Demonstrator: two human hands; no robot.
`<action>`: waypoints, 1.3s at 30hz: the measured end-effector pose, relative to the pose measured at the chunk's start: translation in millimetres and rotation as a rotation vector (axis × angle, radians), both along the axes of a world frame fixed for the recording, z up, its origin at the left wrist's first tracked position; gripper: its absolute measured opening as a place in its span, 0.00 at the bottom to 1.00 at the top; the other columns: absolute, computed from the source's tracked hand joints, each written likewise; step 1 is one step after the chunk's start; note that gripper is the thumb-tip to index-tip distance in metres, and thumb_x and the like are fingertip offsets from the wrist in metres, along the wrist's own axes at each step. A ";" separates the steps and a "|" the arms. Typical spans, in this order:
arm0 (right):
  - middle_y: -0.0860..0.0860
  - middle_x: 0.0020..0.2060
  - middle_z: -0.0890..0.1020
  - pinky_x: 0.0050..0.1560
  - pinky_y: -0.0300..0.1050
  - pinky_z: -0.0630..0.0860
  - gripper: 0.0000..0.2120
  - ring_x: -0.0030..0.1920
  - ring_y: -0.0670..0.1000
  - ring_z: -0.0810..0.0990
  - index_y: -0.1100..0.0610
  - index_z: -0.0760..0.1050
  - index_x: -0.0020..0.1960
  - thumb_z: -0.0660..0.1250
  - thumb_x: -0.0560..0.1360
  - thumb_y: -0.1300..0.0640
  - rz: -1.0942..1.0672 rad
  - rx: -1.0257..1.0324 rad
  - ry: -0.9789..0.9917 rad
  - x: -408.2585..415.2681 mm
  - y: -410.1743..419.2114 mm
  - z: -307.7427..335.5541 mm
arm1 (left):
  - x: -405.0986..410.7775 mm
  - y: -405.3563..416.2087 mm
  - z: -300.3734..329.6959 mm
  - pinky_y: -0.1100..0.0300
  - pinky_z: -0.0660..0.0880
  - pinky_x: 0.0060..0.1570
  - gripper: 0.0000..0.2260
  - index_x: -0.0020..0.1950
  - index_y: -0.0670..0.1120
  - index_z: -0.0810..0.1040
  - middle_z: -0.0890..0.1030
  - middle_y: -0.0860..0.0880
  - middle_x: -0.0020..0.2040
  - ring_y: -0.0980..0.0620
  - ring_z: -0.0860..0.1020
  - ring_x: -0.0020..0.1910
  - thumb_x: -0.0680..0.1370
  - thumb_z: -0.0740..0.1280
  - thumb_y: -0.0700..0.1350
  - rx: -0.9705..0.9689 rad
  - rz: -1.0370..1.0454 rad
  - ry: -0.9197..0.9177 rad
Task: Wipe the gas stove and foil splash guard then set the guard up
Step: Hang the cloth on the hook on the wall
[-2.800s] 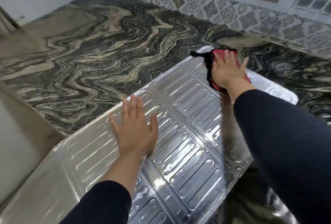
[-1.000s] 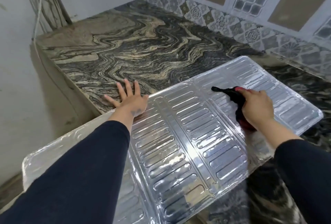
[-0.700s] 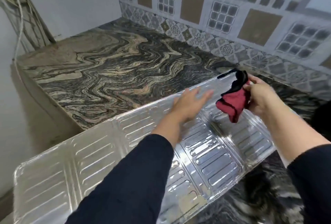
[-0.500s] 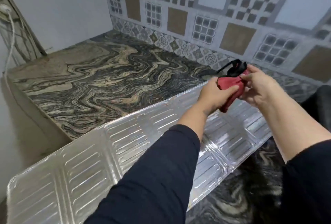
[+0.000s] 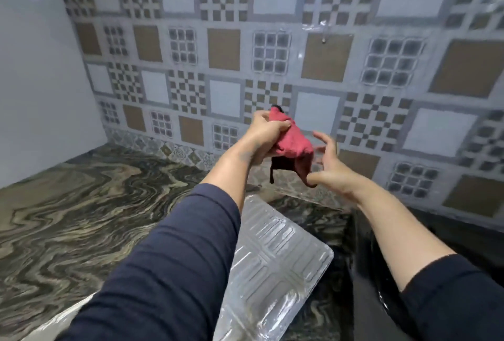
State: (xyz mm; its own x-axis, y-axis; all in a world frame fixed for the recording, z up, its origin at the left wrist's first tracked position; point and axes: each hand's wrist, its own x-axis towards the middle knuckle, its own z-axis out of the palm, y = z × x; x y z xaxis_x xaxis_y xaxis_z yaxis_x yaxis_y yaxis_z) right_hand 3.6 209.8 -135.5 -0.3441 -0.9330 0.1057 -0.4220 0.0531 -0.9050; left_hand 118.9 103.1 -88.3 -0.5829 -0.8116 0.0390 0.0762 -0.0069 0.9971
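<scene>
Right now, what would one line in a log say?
left hand: grips red cloth | right hand: pinches its lower edge | cloth: held up, off guard | foil guard: flat on counter

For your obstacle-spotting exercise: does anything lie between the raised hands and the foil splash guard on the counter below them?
Nothing visible does. Left hand grips the red cloth; right hand pinches its lower corner. The foil splash guard lies flat, partly hidden only by the left sleeve.
</scene>
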 end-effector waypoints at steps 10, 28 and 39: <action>0.53 0.48 0.82 0.42 0.42 0.76 0.11 0.47 0.54 0.80 0.49 0.72 0.50 0.67 0.73 0.63 -0.485 -0.447 0.090 -73.2 -60.6 95.0 | -59.2 -59.6 68.7 0.50 0.83 0.41 0.42 0.70 0.60 0.62 0.66 0.41 0.67 0.44 0.81 0.45 0.61 0.81 0.55 0.192 0.027 0.149; 0.44 0.44 0.74 0.42 0.32 0.67 0.08 0.41 0.43 0.73 0.53 0.81 0.49 0.64 0.75 0.61 -0.658 -0.561 0.664 -170.8 -173.3 177.1 | -172.8 -143.3 119.6 0.51 0.71 0.38 0.10 0.59 0.46 0.70 0.81 0.41 0.45 0.40 0.77 0.42 0.80 0.55 0.45 -1.197 0.515 -0.364; 0.52 0.57 0.77 0.60 0.54 0.70 0.16 0.57 0.57 0.72 0.46 0.79 0.59 0.62 0.77 0.62 -0.771 -0.415 0.786 -144.7 -158.9 122.1 | -138.0 -157.1 40.6 0.47 0.78 0.47 0.11 0.57 0.50 0.71 0.82 0.44 0.49 0.41 0.81 0.44 0.82 0.52 0.52 -0.948 0.329 -0.546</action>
